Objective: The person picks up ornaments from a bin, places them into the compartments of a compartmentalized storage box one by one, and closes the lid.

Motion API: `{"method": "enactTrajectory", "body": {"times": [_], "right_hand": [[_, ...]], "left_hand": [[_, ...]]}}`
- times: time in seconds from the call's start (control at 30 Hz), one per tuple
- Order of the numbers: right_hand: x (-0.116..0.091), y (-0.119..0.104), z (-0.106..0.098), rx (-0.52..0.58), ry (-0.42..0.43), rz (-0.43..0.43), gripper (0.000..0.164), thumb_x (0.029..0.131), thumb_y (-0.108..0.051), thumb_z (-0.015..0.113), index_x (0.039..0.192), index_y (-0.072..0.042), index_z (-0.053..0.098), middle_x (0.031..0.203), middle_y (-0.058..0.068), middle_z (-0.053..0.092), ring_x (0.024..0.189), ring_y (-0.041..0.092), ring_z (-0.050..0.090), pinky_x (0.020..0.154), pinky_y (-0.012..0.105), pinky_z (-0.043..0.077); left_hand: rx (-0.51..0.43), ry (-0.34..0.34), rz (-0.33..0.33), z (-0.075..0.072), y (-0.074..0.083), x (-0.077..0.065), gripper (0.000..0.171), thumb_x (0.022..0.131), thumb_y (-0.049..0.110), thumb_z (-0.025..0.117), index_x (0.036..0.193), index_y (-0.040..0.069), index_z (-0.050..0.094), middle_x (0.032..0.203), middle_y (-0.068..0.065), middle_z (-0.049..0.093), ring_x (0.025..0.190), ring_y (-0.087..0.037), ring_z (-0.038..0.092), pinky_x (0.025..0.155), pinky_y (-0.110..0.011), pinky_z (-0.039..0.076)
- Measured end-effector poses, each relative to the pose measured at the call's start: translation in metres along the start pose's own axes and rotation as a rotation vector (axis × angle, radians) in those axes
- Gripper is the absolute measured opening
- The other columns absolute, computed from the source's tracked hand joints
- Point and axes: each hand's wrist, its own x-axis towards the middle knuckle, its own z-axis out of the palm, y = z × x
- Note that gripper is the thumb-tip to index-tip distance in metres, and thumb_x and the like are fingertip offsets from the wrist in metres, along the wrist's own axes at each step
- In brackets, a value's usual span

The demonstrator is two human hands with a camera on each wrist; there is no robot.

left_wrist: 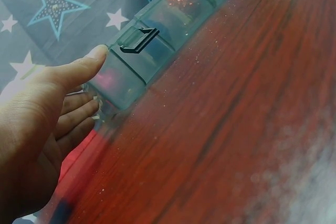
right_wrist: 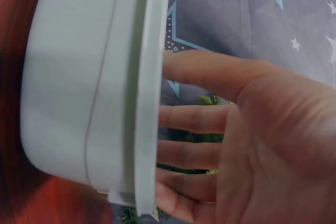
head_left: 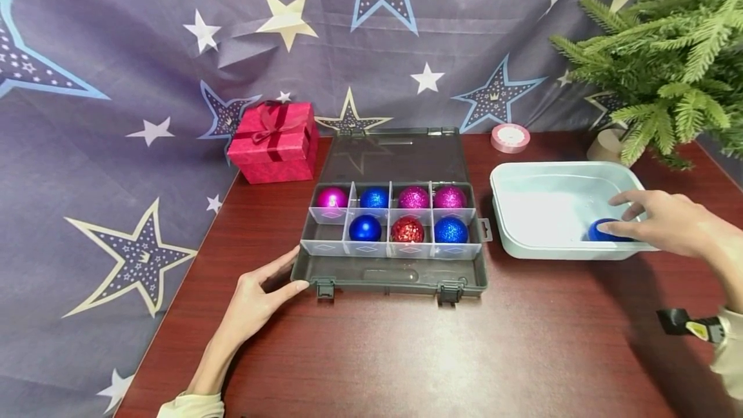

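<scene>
A dark translucent compartment box (head_left: pixel 389 273) lies with its lid back, holding shiny and glittery balls in pink, blue and red; the front-left compartment (head_left: pixel 325 231) has no ball in it. My left hand (head_left: pixel 255 302) touches the box's front-left corner, thumb at the front edge and straight fingers along the side. Over at the right, my right hand (head_left: pixel 673 221) reaches over the rim of a pale plastic tub (head_left: pixel 505 224). Its fingers are spread above a blue ball (head_left: pixel 598 231) inside, the thumb overlapping the ball. In the right wrist view the tub wall (right_wrist: pixel 79 87) hides the fingertips.
A red gift box (head_left: pixel 273 147) with a bow stands at the back left of the brown table (head_left: pixel 395 353). A pink ribbon roll (head_left: pixel 511 139) lies behind the tub. An artificial fir tree (head_left: pixel 673 63) leans in at the back right. Starry cloth (head_left: pixel 145 166) hangs behind.
</scene>
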Motion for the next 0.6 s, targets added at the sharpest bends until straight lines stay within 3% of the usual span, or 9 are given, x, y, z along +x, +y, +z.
{"method": "enactTrajectory", "body": {"times": [0.2,0.43,0.6], "right_hand": [[0.007,-0.008,0.006,0.013,-0.021,-0.037,0.060,0.094,-0.030,0.077,0.124,0.018,0.057,0.100,0.031,0.068,0.096,0.053,0.064,0.078,0.063,0.051],[0.023,-0.006,0.023,0.109,0.058,-0.186,0.045,0.093,-0.021,0.078,0.122,0.010,0.065,0.103,0.023,0.071,0.098,0.042,0.067,0.084,0.056,0.051],[0.031,-0.009,0.028,0.148,0.061,-0.191,0.047,0.095,-0.024,0.077,0.126,0.008,0.064,0.110,0.030,0.069,0.100,0.045,0.068,0.086,0.061,0.050]], "left_hand": [[0.007,0.003,-0.014,0.000,0.001,0.000,0.061,0.087,0.013,0.086,0.144,0.019,0.064,0.128,-0.005,0.071,0.118,-0.017,0.067,0.096,-0.018,0.050],[-0.009,-0.005,-0.011,0.000,0.000,0.000,0.062,0.087,0.013,0.086,0.144,0.016,0.064,0.130,-0.006,0.070,0.119,-0.018,0.067,0.096,-0.020,0.051],[-0.014,-0.005,0.005,0.000,-0.001,0.000,0.061,0.087,0.012,0.086,0.144,0.015,0.063,0.130,-0.008,0.070,0.119,-0.020,0.067,0.097,-0.020,0.051]]}}
